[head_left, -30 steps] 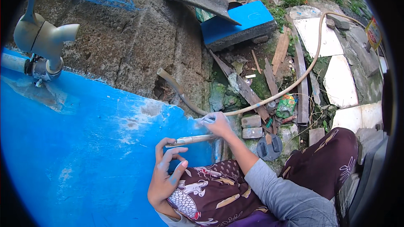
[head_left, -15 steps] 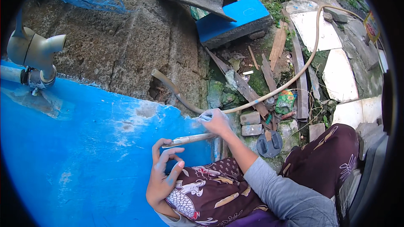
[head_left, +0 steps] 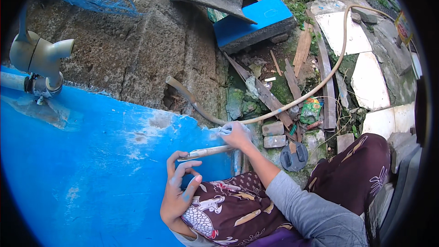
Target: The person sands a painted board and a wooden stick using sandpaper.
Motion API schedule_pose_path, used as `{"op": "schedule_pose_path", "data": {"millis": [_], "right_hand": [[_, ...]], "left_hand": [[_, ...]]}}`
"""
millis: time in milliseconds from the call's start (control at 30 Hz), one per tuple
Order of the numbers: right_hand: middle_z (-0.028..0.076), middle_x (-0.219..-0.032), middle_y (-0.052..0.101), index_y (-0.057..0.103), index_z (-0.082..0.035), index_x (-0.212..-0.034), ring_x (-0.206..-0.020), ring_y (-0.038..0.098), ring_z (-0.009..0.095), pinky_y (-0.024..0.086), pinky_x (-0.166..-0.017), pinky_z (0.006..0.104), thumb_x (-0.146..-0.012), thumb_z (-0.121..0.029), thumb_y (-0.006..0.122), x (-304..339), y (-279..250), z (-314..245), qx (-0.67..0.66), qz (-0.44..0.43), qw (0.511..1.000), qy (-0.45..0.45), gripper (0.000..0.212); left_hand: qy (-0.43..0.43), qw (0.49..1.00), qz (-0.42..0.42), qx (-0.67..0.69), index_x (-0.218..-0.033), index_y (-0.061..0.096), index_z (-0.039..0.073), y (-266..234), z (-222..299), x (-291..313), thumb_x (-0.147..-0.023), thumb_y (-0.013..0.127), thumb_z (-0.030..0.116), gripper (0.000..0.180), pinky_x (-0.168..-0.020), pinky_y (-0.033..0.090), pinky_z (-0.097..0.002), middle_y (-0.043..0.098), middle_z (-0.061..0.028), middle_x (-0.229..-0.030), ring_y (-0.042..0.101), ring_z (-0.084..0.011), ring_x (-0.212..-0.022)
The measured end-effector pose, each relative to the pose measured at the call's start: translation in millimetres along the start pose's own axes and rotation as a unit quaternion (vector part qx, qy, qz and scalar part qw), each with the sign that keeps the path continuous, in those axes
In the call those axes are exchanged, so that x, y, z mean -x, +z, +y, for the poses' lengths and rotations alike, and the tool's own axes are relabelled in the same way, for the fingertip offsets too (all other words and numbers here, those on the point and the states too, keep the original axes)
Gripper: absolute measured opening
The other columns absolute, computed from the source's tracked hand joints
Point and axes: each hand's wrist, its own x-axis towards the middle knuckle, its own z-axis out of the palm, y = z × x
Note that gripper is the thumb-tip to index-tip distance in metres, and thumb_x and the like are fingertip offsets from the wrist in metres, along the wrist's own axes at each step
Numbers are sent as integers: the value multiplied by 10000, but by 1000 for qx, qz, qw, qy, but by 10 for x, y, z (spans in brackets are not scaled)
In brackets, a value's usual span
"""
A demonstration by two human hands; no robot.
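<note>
My right hand (head_left: 236,136) is closed at the chipped edge of a blue-painted wall (head_left: 105,169). Pale powder coats its fingers, and whatever they grip is too small or hidden to make out. Just below it runs a thin off-white pipe or stick (head_left: 208,152), its far end going behind my right wrist. Beside the other end, my left hand (head_left: 178,192) is bent with fingers apart. Its index fingertip lies close to that end; I cannot tell whether they touch. Bluish-white smears mark the left fingers and thumb. Scraped pale patches (head_left: 160,120) show on the wall.
A beige hose (head_left: 292,104) curves from the rough wall out to the right. A plastic pipe fitting (head_left: 43,57) stands at the left. Wood planks (head_left: 270,93), a blue-topped block (head_left: 256,20), white tiles (head_left: 368,80) and a grey round object (head_left: 293,156) lie on the ground.
My right hand has shifted slightly at the wall edge, its fingers a little lower and further right. The left hand keeps its place beside the pipe or stick.
</note>
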Motion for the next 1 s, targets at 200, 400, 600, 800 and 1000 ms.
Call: {"op": "schedule_pose_path", "data": {"millis": [200, 400, 600, 800, 1000], "right_hand": [[139, -984, 752, 797, -145, -943, -959, 712, 309, 539, -887, 404, -779, -381, 759, 115, 126, -73, -48, -5, 997, -59, 290], [131, -987, 751, 796, -149, -935, -951, 712, 319, 544, -883, 399, -772, -406, 760, 55, 19, -197, -68, -26, 996, -42, 306], [118, -982, 754, 801, -161, -924, -960, 711, 301, 538, -899, 386, -762, -374, 754, 162, 109, -111, 39, 47, 998, -2, 271], [115, -908, 756, 802, -136, -930, -903, 713, 277, 534, -850, 368, -761, -392, 781, 123, 59, -265, -144, -62, 985, -70, 307], [118, -888, 755, 798, -117, -924, -854, 716, 283, 541, -824, 379, -752, -397, 794, -124, 47, 295, 61, 28, 998, -3, 329]], "left_hand": [[-9, 1000, -5, 15, -1201, 643, 23, -7, -32, -2, -922, 688, 112, 297, -810, 532, -327, 399, -128, -1374, 618, -181, -903], [-14, 1000, 4, 5, -1203, 642, 24, -21, 2, 28, -913, 693, 96, 304, -813, 528, -325, 400, -124, -1369, 616, -178, -907], [-22, 1000, -6, 16, -1198, 642, 18, 13, 24, -18, -912, 678, 93, 297, -850, 505, -318, 387, -114, -1377, 599, -157, -915], [-15, 1000, 7, -2, -1201, 646, 25, -38, -24, 36, -908, 697, 103, 308, -843, 517, -336, 399, -126, -1374, 615, -182, -910], [-12, 1000, -12, 12, -1197, 639, 13, 43, 33, -43, -912, 675, 86, 296, -857, 506, -325, 383, -116, -1377, 598, -166, -921]]}}
